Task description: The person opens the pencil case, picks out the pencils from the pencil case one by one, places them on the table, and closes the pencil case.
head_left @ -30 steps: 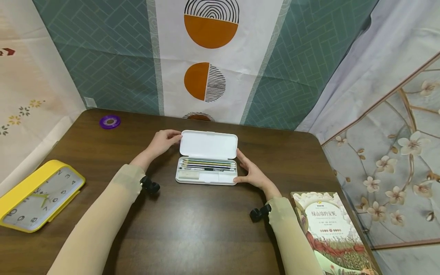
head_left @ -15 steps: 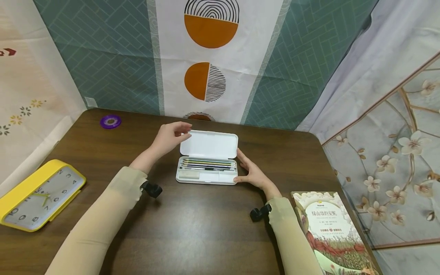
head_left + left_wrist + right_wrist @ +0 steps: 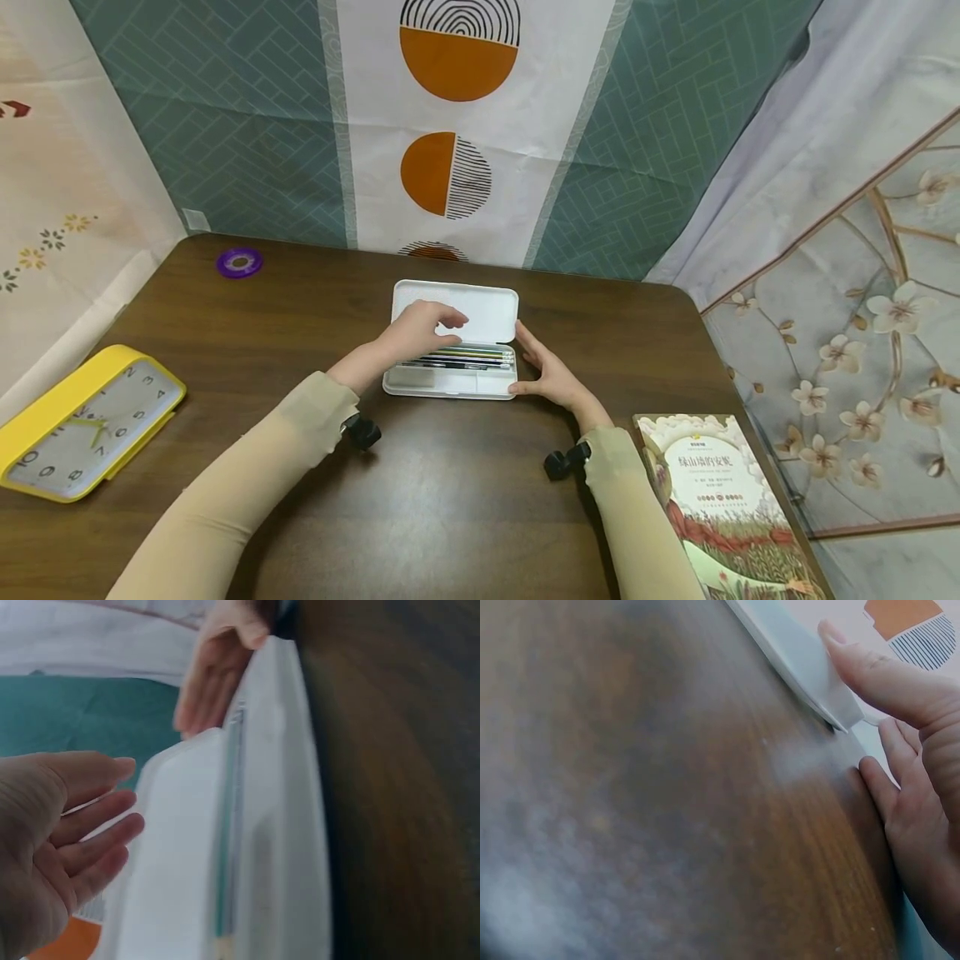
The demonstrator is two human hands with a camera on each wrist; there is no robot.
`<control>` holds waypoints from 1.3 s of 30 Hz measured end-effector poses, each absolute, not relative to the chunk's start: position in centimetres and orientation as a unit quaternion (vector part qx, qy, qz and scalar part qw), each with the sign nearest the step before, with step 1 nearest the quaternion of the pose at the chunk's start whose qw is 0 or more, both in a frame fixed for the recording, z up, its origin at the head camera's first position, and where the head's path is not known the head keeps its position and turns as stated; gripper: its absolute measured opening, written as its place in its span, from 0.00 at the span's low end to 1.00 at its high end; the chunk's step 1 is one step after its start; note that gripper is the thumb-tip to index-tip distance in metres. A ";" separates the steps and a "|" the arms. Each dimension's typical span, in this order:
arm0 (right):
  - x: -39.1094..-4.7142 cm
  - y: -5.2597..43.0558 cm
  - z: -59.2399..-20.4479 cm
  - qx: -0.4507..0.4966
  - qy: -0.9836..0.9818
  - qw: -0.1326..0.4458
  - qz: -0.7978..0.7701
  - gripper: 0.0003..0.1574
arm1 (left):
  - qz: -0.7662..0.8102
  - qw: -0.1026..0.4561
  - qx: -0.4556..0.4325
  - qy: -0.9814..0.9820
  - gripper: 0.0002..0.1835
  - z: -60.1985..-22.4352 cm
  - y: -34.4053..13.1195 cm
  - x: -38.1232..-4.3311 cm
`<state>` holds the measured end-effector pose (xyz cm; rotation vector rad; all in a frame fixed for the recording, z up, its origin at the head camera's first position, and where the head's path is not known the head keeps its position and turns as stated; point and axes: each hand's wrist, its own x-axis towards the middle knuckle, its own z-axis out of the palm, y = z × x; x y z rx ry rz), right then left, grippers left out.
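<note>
A white pencil case (image 3: 487,385) lies with its lid (image 3: 491,310) tipped back. Several pencils (image 3: 483,358) lie along its rear compartment, and a pale block (image 3: 412,379) sits at the front left. My left hand (image 3: 418,332) hovers over the case, hiding part of the lid and the pencils' left ends. Its fingers are loosely bent with nothing between them, as the left wrist view shows beside the lid (image 3: 176,840). My right hand (image 3: 553,377) rests at the case's right end, thumb stretched to the front corner and fingers extended along the lid's side.
A purple ring-shaped object (image 3: 239,262) lies at the table's back left. The yellow clock (image 3: 90,425) stands at left, and a book (image 3: 727,492) lies at the right edge. Patterned cloth (image 3: 262,125) hangs behind the dark wooden table (image 3: 465,492).
My left hand has left the lid's left edge, lifted, and moved right and toward me over the pencils. The right hand and the case have stayed in place.
</note>
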<state>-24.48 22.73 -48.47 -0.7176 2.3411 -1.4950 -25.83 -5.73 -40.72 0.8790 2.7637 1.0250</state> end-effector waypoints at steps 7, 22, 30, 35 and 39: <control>-24.4 22.5 -48.1 -0.244 0.807 0.141 -0.519 0.71 | 0.285 0.084 0.284 0.912 0.13 -41.7 -4.6 -25.8; -23.7 22.1 -46.8 -0.237 0.811 0.155 -0.512 0.69 | 0.211 0.108 0.328 0.915 0.07 -42.4 -4.0 -26.0; -23.1 21.7 -45.6 -0.242 0.808 0.155 -0.515 0.69 | 0.266 0.100 0.343 0.895 0.08 -43.5 -4.8 -26.4; -24.0 22.1 -47.4 -0.240 0.810 0.148 -0.514 0.70 | 0.283 0.094 0.345 0.890 0.08 -43.7 -5.0 -26.6; -24.4 22.4 -48.4 -0.241 0.811 0.140 -0.515 0.71 | 0.285 0.098 0.345 0.889 0.07 -43.7 -5.0 -26.7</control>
